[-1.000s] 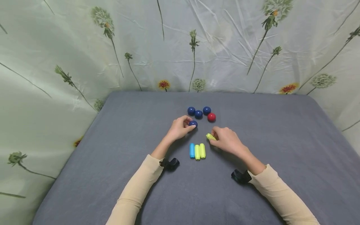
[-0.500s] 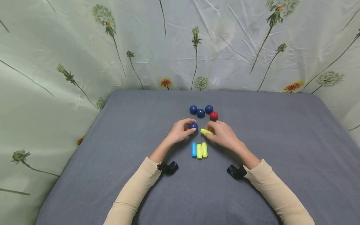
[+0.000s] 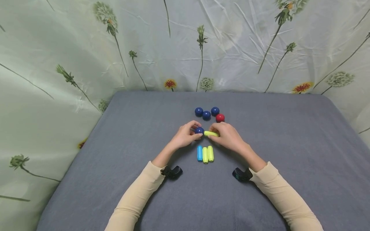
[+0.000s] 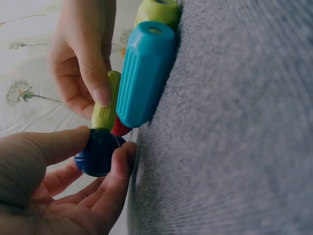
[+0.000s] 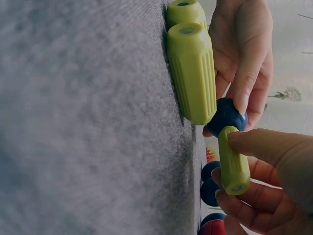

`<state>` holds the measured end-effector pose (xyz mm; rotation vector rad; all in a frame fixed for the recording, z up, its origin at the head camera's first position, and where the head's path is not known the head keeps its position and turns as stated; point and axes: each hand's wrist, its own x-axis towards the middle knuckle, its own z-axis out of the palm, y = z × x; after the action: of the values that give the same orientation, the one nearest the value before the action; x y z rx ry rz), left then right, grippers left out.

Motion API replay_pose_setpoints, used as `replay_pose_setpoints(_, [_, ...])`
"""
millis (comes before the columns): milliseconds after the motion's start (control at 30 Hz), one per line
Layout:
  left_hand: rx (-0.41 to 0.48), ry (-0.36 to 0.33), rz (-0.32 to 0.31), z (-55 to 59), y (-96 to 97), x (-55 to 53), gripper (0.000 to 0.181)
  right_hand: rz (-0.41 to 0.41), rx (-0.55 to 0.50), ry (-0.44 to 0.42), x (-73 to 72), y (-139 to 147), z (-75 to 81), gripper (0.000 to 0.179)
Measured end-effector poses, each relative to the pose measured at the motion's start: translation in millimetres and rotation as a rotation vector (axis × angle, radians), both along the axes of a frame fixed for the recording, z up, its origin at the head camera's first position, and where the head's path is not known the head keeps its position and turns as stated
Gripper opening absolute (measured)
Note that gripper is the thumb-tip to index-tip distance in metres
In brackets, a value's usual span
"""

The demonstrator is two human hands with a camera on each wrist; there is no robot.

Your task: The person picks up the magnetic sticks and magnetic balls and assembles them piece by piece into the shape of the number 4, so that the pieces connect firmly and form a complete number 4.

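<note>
My left hand (image 3: 185, 134) pinches a dark blue ball (image 4: 98, 152) between thumb and fingers. A yellow-green ribbed rod (image 5: 234, 161) lies in the grip of my right hand (image 3: 228, 136), with thumb on one side and fingers on the other. The rod's far end meets the ball, seemingly touching it in both wrist views. Nearer to me on the cloth, a light blue rod (image 3: 199, 153) lies beside two yellow-green rods (image 3: 205, 155), side by side. Each rod has a small round spot on its end face.
Beyond the hands sit several loose balls: dark blue balls (image 3: 198, 111) and a red ball (image 3: 220, 118) close to the right fingers. A grey cloth (image 3: 138, 118) covers the table. Behind its back edge hangs a flowered curtain (image 3: 179, 48).
My right hand has moved left with the yellow-green rod and turned it toward the ball, closing the gap. The left hand has shifted only slightly, keeping the ball.
</note>
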<state>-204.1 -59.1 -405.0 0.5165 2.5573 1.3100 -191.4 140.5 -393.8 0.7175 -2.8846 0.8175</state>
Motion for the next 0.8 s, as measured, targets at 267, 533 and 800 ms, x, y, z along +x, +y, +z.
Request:
replay_pose_setpoints(267, [-0.031,0.12,-0.062,-1.2,1.2,-1.5,0.036,0.022,-0.034,-0.01,-1.2,-0.4,0.7,0.016])
replay_pose_setpoints(533, [-0.052,0.169,-0.066,-3.5,3.3,-2.9,0.025,0.046,-0.062,-0.048,-1.8,0.2,0.7,0.016])
replay_pose_setpoints(800, [-0.043,0.157,-0.082,-4.8,2.6,-3.6,0.022,0.056,-0.083,-0.084,-3.5,1.7,-0.2,0.015])
